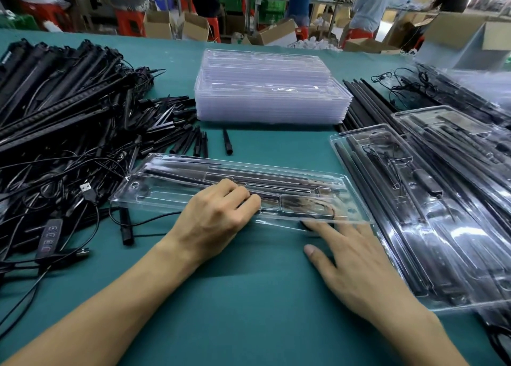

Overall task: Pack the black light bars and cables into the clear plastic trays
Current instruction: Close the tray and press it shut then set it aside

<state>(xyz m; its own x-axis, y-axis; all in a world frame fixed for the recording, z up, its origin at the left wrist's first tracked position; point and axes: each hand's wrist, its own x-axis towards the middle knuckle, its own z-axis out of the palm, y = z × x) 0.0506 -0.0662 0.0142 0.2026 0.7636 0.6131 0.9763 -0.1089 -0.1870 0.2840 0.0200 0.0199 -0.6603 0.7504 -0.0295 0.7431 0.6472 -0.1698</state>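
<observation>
1. A clear tray lies crosswise on the green table, in the middle and just ahead of both hands.
2. A black light bar lies lengthwise in the tray's far channel.
3. The left hand grips the tray's near rim. Its fingers are curled and pressed together on top of the plastic, and the thumb is hidden.
4. The right hand lies flat with its fingers straight and slightly spread. The fingertips reach under the tray's near right corner and show blurred through the plastic. The thumb rests apart on the table.
5. A stack of empty trays stands behind the tray, at the centre of the table.
6. A pile of light bars fills the far left.
7. A tangle of cables lies in front of that pile, with a USB plug just beside the tray's left end.
8. Short black tubes lie between the tray and the stack.
9. Long black rods lie to the right of the stack.
10. Filled trays overlap along the right side, holding bars and cables.
11. Cardboard boxes and standing people are beyond the table.
</observation>
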